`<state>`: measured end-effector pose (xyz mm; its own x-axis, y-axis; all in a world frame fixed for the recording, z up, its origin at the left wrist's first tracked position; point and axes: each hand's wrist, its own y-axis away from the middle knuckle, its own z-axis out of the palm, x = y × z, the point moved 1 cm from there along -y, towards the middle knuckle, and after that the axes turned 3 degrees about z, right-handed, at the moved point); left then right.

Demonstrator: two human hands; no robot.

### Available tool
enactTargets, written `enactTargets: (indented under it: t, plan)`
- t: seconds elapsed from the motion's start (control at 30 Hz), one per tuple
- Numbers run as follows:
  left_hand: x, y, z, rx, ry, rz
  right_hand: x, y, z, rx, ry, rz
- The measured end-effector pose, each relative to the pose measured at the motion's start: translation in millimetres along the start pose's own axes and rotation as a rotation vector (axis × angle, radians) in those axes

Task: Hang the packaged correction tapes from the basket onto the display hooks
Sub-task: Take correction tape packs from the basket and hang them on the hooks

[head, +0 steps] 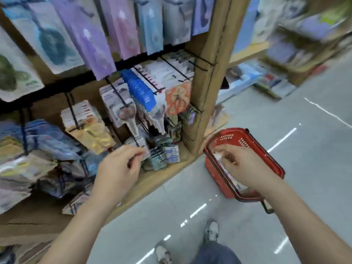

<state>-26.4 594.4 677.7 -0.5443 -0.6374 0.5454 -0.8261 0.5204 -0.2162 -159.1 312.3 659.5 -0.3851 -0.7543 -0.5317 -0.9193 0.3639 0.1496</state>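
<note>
Left hand [122, 164]: pinched hung packets [140, 142] on low hook [133, 139] | right hand [236, 164]: in red basket [247, 138], grip lost to blur | judged best: hold stack aside, thread hole squarely.

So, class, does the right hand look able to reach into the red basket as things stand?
Probably yes: the right hand hangs over the red basket, whose top is open with nothing across it; contents blurred.

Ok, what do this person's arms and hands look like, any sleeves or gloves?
The left forearm and right forearm are bare to the frame edge, no sleeve showing. The left hand and right hand wear no gloves; no watch, ring or bracelet shows, though blur could hide small ones.
</note>
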Motion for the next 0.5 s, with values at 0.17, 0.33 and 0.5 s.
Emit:
enactTargets:
  t: [0.17,0.33,0.5]
  plan:
    - [53.4,-23.7,82.5,-0.232,-0.005,0.088,99.4,26.8,-22.3,0.037,-0.023,0.272]
    - [116.8,-52.6,173.9,-0.341,0.027,0.158,203.9,53.5,-36.1,0.114,-0.144,0.537]
    - [159.2,-87.8,273.0,-0.492,0.015,0.165,291.8,68.2,-34.2,0.155,-0.310,0.713]
